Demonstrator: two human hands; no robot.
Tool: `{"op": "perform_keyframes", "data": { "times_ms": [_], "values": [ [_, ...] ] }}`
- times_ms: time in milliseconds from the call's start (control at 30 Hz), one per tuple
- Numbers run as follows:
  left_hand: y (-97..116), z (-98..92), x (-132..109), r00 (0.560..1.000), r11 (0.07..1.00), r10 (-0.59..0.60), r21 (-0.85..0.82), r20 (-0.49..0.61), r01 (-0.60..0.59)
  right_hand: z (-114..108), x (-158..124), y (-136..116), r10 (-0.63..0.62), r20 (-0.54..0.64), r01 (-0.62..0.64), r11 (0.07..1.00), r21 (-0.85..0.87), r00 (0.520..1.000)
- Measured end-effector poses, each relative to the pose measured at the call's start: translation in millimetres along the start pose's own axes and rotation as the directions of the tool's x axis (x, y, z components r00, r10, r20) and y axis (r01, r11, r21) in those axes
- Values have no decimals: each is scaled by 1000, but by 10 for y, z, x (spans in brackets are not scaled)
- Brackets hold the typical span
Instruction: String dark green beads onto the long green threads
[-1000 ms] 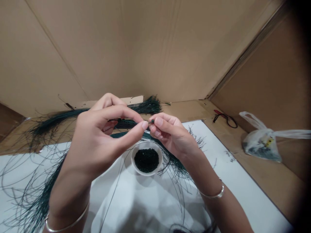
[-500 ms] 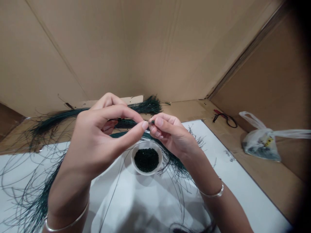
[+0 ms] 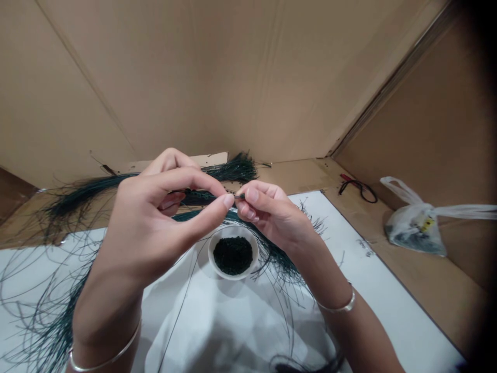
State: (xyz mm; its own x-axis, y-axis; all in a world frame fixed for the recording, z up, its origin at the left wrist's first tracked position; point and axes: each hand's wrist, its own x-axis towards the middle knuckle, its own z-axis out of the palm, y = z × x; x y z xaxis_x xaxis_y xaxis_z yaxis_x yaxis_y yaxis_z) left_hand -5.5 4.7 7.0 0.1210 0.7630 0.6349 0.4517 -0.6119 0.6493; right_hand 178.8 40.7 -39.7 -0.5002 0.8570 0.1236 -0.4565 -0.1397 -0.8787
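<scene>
My left hand [image 3: 151, 228] pinches a thin dark strand between thumb and forefinger, its other fingers curled in. Close against it, my right hand [image 3: 277, 212] is closed with thumb and fingertips on a small dark green bead [image 3: 240, 196] at the strand. The two sets of fingertips almost touch. Just below them is a white bowl [image 3: 233, 277] filled with small dark green beads [image 3: 233, 254]. A bundle of dark green strands [image 3: 274, 248] passes behind the bowl and under my hands, its loose ends fanning out on both sides.
Another dark green bundle [image 3: 93, 189] lies along the cardboard wall [image 3: 233, 77]. On the right are a red and black cord [image 3: 359, 186] and a knotted clear plastic bag [image 3: 415, 233]. A white sheet [image 3: 349, 259] covers part of the cardboard surface.
Both hands keep their pinch at nearly the same place. The whole view has shifted slightly, and a little more of the strand shows between the fingertips.
</scene>
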Motion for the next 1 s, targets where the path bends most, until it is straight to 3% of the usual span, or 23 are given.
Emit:
{"op": "perform_keyframes", "data": {
  "times_ms": [233,733,1000],
  "values": [
    [1,-7,0,999,1000,31,0,7,-31,31,-12,-16,-4,-23,4,1000,-7,1000],
    [8,5,-24,999,999,-40,22,1,39,15,-11,-13,-2,-13,2,1000,-15,1000],
    [-15,28,-10,1000,1000,-8,30,9,7,72,-73,-39,-44,-92,36,995,-88,995]
  ]
}}
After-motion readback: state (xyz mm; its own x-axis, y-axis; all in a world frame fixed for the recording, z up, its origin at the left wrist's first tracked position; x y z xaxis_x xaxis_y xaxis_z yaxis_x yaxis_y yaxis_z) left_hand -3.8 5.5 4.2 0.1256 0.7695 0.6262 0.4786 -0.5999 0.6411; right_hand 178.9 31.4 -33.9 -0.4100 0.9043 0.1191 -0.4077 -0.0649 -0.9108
